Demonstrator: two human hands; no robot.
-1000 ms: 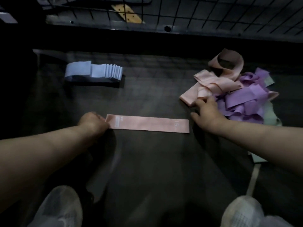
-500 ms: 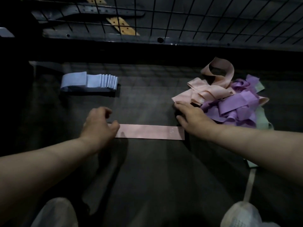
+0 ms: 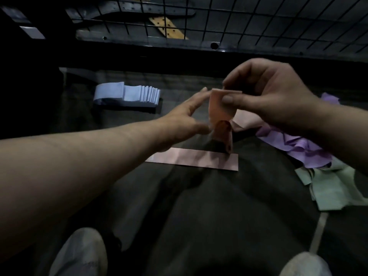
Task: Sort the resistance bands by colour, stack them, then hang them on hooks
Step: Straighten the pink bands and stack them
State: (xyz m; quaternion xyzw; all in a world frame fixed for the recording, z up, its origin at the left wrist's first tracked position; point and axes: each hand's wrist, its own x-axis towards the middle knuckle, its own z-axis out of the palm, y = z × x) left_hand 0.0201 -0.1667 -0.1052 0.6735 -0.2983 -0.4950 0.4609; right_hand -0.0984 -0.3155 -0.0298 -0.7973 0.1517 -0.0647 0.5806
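Head view: a pink band [image 3: 220, 108] hangs twisted, its top pinched in the grip of the right hand [image 3: 274, 96], above a flat band [image 3: 191, 159]. The left hand [image 3: 185, 120], fingers straight, its grip holding nothing, is just beside the hanging one. Blue stack [image 3: 129, 94] left, purple pile [image 3: 294, 145] right.

Pink bands [image 3: 192, 160], lilac heap [image 3: 294, 144], seemingly pale-blue stack [image 3: 129, 94].

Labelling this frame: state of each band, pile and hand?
Held pink fabric band: pinched, hanging crumpled
Flat pink fabric band: lying flat
Pale blue band stack: stacked, fanned
Purple band heap: tangled
Pale green bands: loose heap
Left hand: open
Right hand: pinches held band
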